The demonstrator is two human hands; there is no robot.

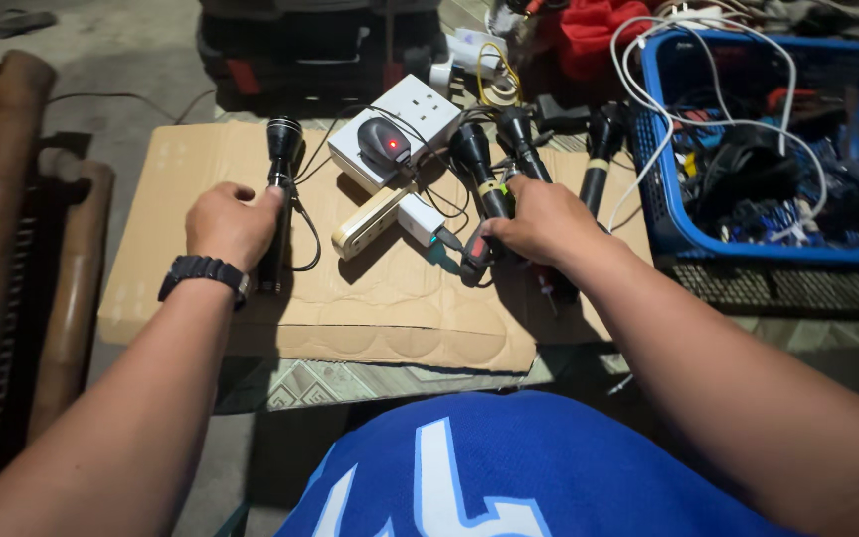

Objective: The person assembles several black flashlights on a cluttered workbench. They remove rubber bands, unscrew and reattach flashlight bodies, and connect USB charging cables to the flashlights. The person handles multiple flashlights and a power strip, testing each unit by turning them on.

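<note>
Fingers of the left hand (pixel 231 224) wrap a black flashlight (pixel 279 179) lying on the cardboard sheet (pixel 390 318); the right hand (pixel 541 221) pinches a small dark plug (pixel 473 254) beside more flashlights (pixel 494 159), near the white power strip (pixel 412 114).

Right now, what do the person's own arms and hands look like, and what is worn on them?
Both forearms are bare, with no sleeves or gloves. The left hand has a black wristwatch strapped at the wrist. The right hand wears nothing.

Black wristwatch (pixel 203 270), blue shirt (pixel 509 467) with white marking
</note>
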